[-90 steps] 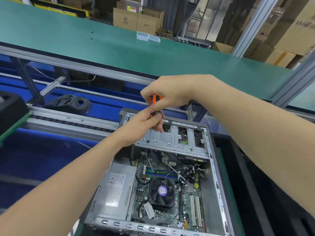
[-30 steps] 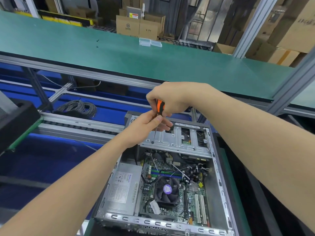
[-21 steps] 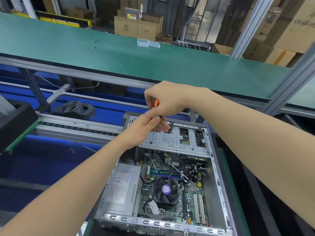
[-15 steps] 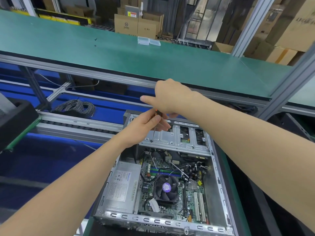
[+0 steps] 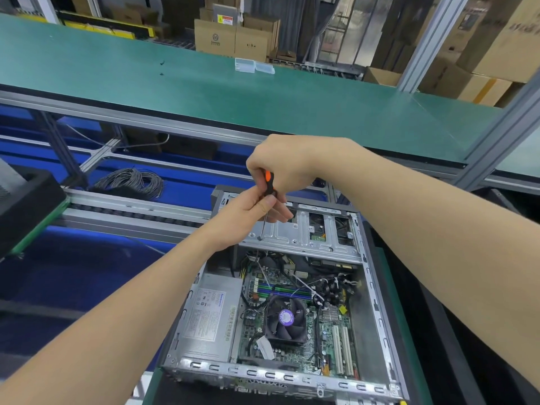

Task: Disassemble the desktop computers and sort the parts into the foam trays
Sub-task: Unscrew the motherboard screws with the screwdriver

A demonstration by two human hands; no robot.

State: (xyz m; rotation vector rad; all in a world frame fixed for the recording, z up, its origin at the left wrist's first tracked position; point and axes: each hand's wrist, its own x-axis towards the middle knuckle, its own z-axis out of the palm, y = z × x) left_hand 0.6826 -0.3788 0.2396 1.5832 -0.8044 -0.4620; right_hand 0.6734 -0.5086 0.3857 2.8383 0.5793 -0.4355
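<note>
An open desktop computer case (image 5: 377, 290) lies on its side in front of me. Inside I see the power supply (image 5: 209, 314), the CPU fan (image 5: 285, 320) and the motherboard (image 5: 330, 340). At its far end sits the metal drive cage (image 5: 304, 232). My right hand (image 5: 280, 165) grips the orange and black handle of a screwdriver (image 5: 268, 185). Its tip rests on a screw at the cage's left edge. My left hand (image 5: 248, 214) pinches the shaft just below the handle.
A green conveyor belt (image 5: 204, 89) runs across the back, with two clear plastic boxes (image 5: 254, 66) on it. A coil of grey cable (image 5: 131, 181) lies on the blue surface at left. A black foam tray (image 5: 26, 206) sits at far left. Cardboard boxes (image 5: 233, 36) stand behind.
My right hand has turned on the screwdriver handle, so the orange part shows again. The tip stays on the same screw. My left hand keeps its hold on the shaft.
</note>
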